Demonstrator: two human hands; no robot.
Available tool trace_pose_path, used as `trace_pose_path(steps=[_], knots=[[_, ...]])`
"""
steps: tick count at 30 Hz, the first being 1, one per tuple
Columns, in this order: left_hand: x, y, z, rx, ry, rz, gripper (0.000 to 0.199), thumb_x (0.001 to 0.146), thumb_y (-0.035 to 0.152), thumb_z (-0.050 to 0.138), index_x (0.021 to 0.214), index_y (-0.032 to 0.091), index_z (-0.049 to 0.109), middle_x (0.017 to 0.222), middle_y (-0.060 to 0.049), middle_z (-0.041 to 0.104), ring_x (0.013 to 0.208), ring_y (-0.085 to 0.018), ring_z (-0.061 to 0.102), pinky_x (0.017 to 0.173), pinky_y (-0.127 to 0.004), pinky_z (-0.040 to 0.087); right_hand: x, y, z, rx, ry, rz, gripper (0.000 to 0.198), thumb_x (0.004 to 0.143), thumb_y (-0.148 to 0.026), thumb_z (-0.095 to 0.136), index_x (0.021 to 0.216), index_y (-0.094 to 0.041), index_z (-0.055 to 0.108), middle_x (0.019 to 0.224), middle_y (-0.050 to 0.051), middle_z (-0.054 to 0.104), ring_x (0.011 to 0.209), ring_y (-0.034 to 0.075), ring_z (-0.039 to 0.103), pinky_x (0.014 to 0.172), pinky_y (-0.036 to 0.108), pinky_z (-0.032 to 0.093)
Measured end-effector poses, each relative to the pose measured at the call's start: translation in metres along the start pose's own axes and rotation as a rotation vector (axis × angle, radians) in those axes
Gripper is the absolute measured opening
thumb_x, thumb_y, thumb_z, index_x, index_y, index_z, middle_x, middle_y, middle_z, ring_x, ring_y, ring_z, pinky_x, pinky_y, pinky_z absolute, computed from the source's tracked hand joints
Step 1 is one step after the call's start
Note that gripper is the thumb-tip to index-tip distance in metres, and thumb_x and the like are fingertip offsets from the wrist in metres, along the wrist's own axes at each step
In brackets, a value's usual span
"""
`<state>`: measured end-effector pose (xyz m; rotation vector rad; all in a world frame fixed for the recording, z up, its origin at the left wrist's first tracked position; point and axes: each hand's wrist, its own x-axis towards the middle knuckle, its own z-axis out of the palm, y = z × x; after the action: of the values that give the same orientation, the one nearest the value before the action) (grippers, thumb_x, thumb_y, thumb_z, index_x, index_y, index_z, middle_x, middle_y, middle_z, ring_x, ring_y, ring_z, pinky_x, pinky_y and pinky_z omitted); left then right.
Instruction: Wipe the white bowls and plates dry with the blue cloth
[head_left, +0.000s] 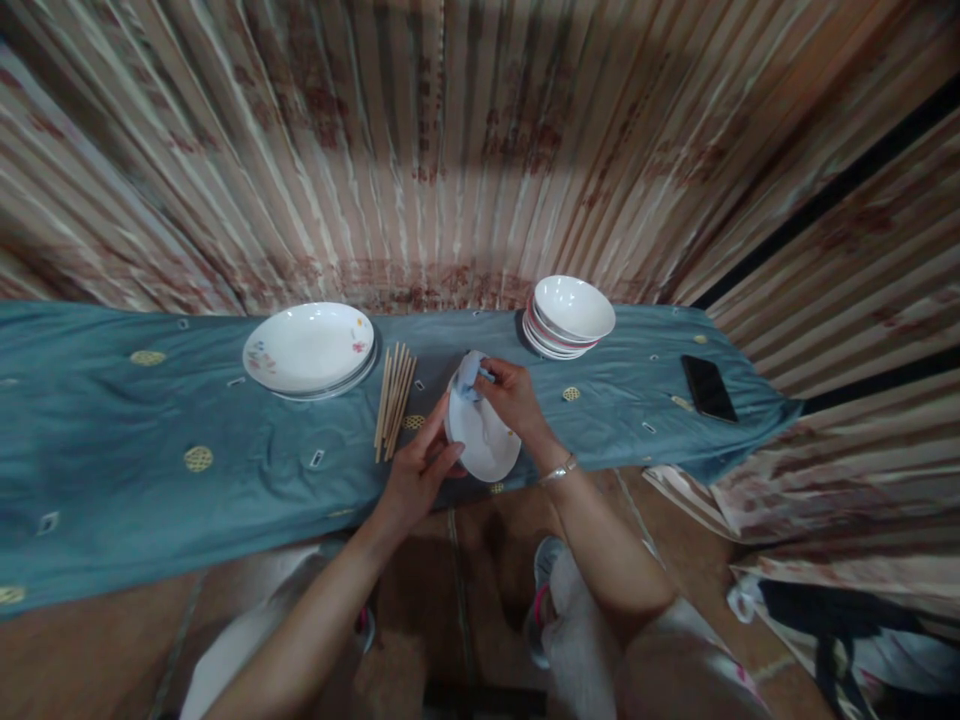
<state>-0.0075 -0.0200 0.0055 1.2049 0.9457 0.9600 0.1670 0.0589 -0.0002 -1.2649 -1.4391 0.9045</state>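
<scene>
A small white plate [491,450] is tilted toward me over the front part of the table, with a small orange mark near its rim. My left hand [420,470] grips its left edge, thumb over the front and fingers behind. Pinched in my right hand [511,398] is a light blue cloth [468,374], pressed against the plate's upper left rim. Part of the cloth is hidden by my fingers. Just left of the plate lie several wooden chopsticks [395,400], side by side on the tablecloth.
A stack of oval white plates [311,345] with flower prints stands at the left. Nested white bowls [574,310] stand at the back right. A black phone [709,388] lies near the right end of the blue tablecloth [262,450]. Pleated curtains [465,150] hang behind.
</scene>
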Motion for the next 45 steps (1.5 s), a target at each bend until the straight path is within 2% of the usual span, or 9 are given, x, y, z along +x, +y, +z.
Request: trace_pose_path(steps=[5, 10, 15, 19, 25, 28, 33, 38, 45], knots=[[-0.001, 0.001, 0.0, -0.017, -0.009, -0.005, 0.078, 0.082, 0.044, 0.068, 0.153, 0.029, 0.038, 0.136, -0.009, 0.062, 0.107, -0.03, 0.065, 0.072, -0.04, 0.063, 0.0, -0.007, -0.009, -0.288, 0.04, -0.006, 0.024, 0.083, -0.033, 0.058, 0.093, -0.017, 0.073, 0.082, 0.002, 0.07, 0.072, 0.015, 0.059, 0.069, 0.024, 0.045], [-0.001, 0.001, 0.001, -0.029, -0.007, -0.006, 0.077, 0.083, 0.041, 0.067, 0.152, 0.029, 0.038, 0.139, -0.009, 0.06, 0.108, -0.031, 0.065, 0.071, -0.038, 0.062, -0.003, -0.012, -0.015, -0.533, 0.045, 0.008, 0.024, 0.089, -0.03, 0.057, 0.104, -0.018, 0.072, 0.096, 0.005, 0.074, 0.087, 0.019, 0.067, 0.078, 0.026, 0.045], [0.0, -0.001, 0.001, -0.049, -0.025, -0.001, 0.078, 0.083, 0.042, 0.067, 0.153, 0.029, 0.036, 0.142, -0.009, 0.058, 0.112, -0.031, 0.063, 0.073, -0.038, 0.062, -0.009, -0.013, -0.02, -0.789, 0.0, 0.038, 0.025, 0.094, -0.028, 0.052, 0.108, -0.017, 0.07, 0.103, 0.009, 0.076, 0.091, 0.021, 0.069, 0.077, 0.027, 0.043], [0.001, -0.001, 0.001, -0.051, -0.022, -0.001, 0.079, 0.083, 0.042, 0.068, 0.153, 0.029, 0.035, 0.147, -0.009, 0.053, 0.113, -0.031, 0.063, 0.072, -0.037, 0.062, -0.014, -0.017, -0.025, -0.978, -0.044, 0.113, 0.023, 0.095, -0.025, 0.05, 0.106, -0.018, 0.069, 0.103, 0.011, 0.076, 0.092, 0.022, 0.07, 0.074, 0.026, 0.042], [0.001, 0.001, 0.001, -0.046, -0.01, -0.011, 0.079, 0.082, 0.041, 0.068, 0.153, 0.029, 0.036, 0.152, -0.007, 0.048, 0.119, -0.032, 0.061, 0.079, -0.038, 0.061, -0.02, -0.02, -0.032, -1.143, -0.164, 0.233, 0.024, 0.094, -0.027, 0.051, 0.105, -0.02, 0.071, 0.105, 0.013, 0.076, 0.096, 0.024, 0.071, 0.075, 0.028, 0.044], [0.001, 0.001, 0.001, -0.051, -0.004, -0.02, 0.08, 0.082, 0.042, 0.069, 0.153, 0.028, 0.036, 0.152, -0.007, 0.048, 0.116, -0.03, 0.062, 0.081, -0.038, 0.061, -0.024, -0.019, -0.035, -1.178, -0.241, 0.263, 0.025, 0.094, -0.028, 0.052, 0.105, -0.019, 0.072, 0.104, 0.014, 0.076, 0.096, 0.026, 0.071, 0.074, 0.029, 0.045], [0.003, 0.0, 0.002, -0.049, 0.013, -0.045, 0.083, 0.079, 0.044, 0.071, 0.153, 0.029, 0.036, 0.14, -0.009, 0.059, 0.103, -0.028, 0.066, 0.069, -0.036, 0.063, -0.032, -0.018, -0.043, -1.16, -0.364, 0.255, 0.023, 0.091, -0.027, 0.055, 0.098, -0.018, 0.074, 0.1, 0.014, 0.076, 0.09, 0.025, 0.071, 0.071, 0.029, 0.043], [0.004, -0.004, 0.003, -0.082, 0.013, -0.075, 0.088, 0.077, 0.045, 0.072, 0.155, 0.029, 0.033, 0.114, -0.007, 0.07, 0.087, -0.023, 0.067, 0.065, -0.035, 0.063, -0.041, -0.016, -0.056, -1.051, -0.491, 0.217, 0.017, 0.086, -0.024, 0.059, 0.082, -0.019, 0.075, 0.079, 0.007, 0.074, 0.073, 0.019, 0.065, 0.06, 0.026, 0.035], [0.006, -0.002, 0.003, -0.095, 0.006, -0.088, 0.085, 0.078, 0.043, 0.07, 0.154, 0.027, 0.036, 0.115, -0.008, 0.071, 0.088, -0.026, 0.069, 0.067, -0.039, 0.063, -0.053, -0.012, -0.061, -0.732, -0.674, 0.218, 0.017, 0.081, -0.028, 0.065, 0.072, -0.017, 0.073, 0.054, -0.005, 0.052, 0.056, 0.009, 0.047, 0.054, 0.022, 0.028]])
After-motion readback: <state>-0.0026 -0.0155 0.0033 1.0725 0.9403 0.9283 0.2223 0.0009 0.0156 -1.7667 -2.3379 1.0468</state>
